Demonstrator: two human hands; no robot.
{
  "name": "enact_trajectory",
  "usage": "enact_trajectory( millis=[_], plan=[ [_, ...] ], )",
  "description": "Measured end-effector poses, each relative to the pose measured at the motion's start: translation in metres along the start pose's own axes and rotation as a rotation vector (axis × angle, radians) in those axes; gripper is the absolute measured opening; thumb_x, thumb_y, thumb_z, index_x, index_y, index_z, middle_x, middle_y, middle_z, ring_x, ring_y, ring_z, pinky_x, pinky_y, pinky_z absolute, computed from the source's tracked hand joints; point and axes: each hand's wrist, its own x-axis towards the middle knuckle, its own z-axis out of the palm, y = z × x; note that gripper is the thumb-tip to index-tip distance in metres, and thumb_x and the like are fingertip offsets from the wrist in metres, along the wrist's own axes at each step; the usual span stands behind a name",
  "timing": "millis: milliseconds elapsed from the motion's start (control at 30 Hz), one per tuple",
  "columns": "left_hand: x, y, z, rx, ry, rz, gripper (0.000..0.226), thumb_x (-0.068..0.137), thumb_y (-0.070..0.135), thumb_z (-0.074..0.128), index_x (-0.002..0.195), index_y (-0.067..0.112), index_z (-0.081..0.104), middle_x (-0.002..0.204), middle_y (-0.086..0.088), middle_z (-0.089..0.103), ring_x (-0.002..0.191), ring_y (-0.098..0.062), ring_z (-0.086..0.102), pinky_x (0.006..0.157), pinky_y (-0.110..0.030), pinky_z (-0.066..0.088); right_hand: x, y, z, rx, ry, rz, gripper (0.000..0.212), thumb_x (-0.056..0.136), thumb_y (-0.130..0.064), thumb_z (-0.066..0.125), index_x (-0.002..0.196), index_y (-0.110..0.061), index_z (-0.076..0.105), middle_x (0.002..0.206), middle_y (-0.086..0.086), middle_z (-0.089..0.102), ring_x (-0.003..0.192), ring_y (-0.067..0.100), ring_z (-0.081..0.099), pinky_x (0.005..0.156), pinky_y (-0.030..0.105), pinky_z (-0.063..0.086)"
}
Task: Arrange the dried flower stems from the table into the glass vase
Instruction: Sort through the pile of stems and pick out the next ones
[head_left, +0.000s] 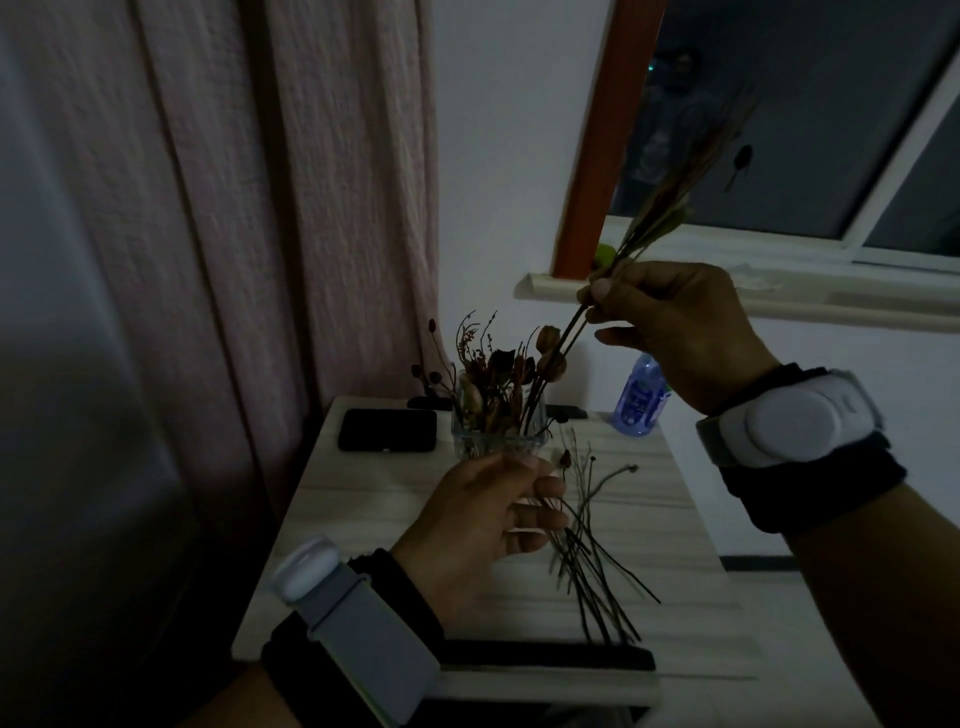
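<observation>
A square glass vase (498, 439) stands at the back of the small pale table (374, 499), with several dried brown flowers in it. My right hand (675, 322) is raised above and to the right of the vase, pinching a long dried stem (670, 208) whose lower end slants down toward the vase mouth. My left hand (483, 525) hovers just in front of the vase, fingers loosely curled, with nothing clearly held. Several thin loose stems (587, 551) lie on the table right beside its fingertips.
A black phone (387, 430) lies left of the vase. A blue plastic bottle (640, 397) stands at the table's back right corner. A pink curtain (260, 208) hangs on the left, and a window sill (779, 291) runs behind my right hand.
</observation>
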Motion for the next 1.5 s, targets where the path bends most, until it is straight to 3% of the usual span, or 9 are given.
enact_trajectory(
  millis=[133,267,367,600,767,1033,1167,1333,1500],
  plan=[
    [0.004,-0.003,0.0,-0.002,0.002,-0.018,0.028,0.098,0.025,0.052,0.113,0.005,0.064,0.105,-0.009,0.074,0.083,-0.021,0.07,0.073,-0.032,0.051,-0.001,0.015,0.007,-0.025,-0.021,0.031,0.013,0.091,-0.008,0.065,0.099,-0.001,0.073,0.098,0.016,0.074,0.084,0.022,0.069,0.074,0.035,0.06],
    [0.006,-0.006,-0.002,-0.001,-0.003,-0.029,0.028,0.098,0.026,0.052,0.113,0.005,0.064,0.105,-0.008,0.074,0.084,-0.022,0.07,0.074,-0.032,0.051,-0.009,0.029,0.014,-0.075,-0.048,0.026,0.009,0.09,-0.008,0.066,0.089,-0.009,0.075,0.084,0.007,0.074,0.071,0.009,0.063,0.061,0.024,0.054],
    [0.009,-0.008,-0.003,-0.002,-0.005,-0.034,0.027,0.098,0.026,0.052,0.113,0.007,0.064,0.105,-0.008,0.074,0.085,-0.023,0.071,0.074,-0.033,0.051,-0.013,0.043,0.02,-0.097,-0.078,0.05,0.011,0.09,-0.009,0.067,0.089,-0.002,0.076,0.085,0.015,0.075,0.066,0.007,0.06,0.053,0.022,0.049],
    [0.015,-0.005,0.0,-0.005,-0.005,-0.025,0.026,0.099,0.026,0.052,0.114,0.009,0.063,0.104,-0.007,0.074,0.086,-0.025,0.071,0.078,-0.035,0.05,-0.015,0.053,0.027,-0.049,-0.05,0.031,0.012,0.086,-0.004,0.07,0.094,0.004,0.075,0.092,0.013,0.074,0.066,-0.003,0.064,0.059,0.009,0.047],
    [0.016,-0.003,0.0,-0.01,-0.015,-0.012,0.025,0.098,0.027,0.052,0.113,0.01,0.063,0.104,-0.007,0.074,0.087,-0.027,0.071,0.078,-0.036,0.05,-0.017,0.058,0.028,-0.092,-0.062,-0.007,0.008,0.084,-0.005,0.072,0.09,-0.001,0.076,0.094,0.008,0.076,0.091,0.019,0.071,0.085,0.026,0.057],
    [0.018,-0.002,0.002,0.001,-0.01,0.009,0.024,0.099,0.028,0.051,0.115,0.015,0.064,0.105,-0.003,0.075,0.09,-0.028,0.072,0.08,-0.035,0.05,-0.026,0.074,0.031,-0.102,-0.118,0.061,0.006,0.084,-0.008,0.074,0.081,-0.004,0.077,0.082,0.024,0.072,0.071,0.027,0.062,0.071,0.046,0.056],
    [0.019,0.0,0.003,-0.005,-0.013,0.021,0.024,0.099,0.027,0.052,0.116,0.015,0.063,0.106,-0.003,0.074,0.089,-0.027,0.073,0.079,-0.035,0.05,-0.027,0.077,0.031,-0.099,-0.125,0.101,0.006,0.083,-0.009,0.075,0.077,-0.01,0.077,0.083,0.023,0.073,0.07,0.02,0.062,0.068,0.031,0.052],
    [0.021,0.002,0.004,-0.01,-0.02,0.017,0.024,0.098,0.028,0.054,0.117,0.015,0.062,0.107,-0.001,0.074,0.091,-0.027,0.073,0.077,-0.034,0.05,-0.028,0.082,0.032,-0.088,-0.173,0.128,0.007,0.082,-0.003,0.074,0.076,-0.005,0.075,0.067,-0.006,0.072,0.062,0.0,0.064,0.062,0.012,0.05],
    [0.023,0.001,0.004,-0.011,-0.018,0.014,0.025,0.097,0.027,0.055,0.117,0.015,0.062,0.106,-0.001,0.074,0.092,-0.028,0.073,0.079,-0.035,0.05,-0.029,0.089,0.033,-0.156,-0.174,0.12,0.011,0.082,-0.005,0.074,0.082,0.006,0.074,0.085,0.018,0.074,0.074,0.015,0.067,0.068,0.019,0.056]
  ],
)
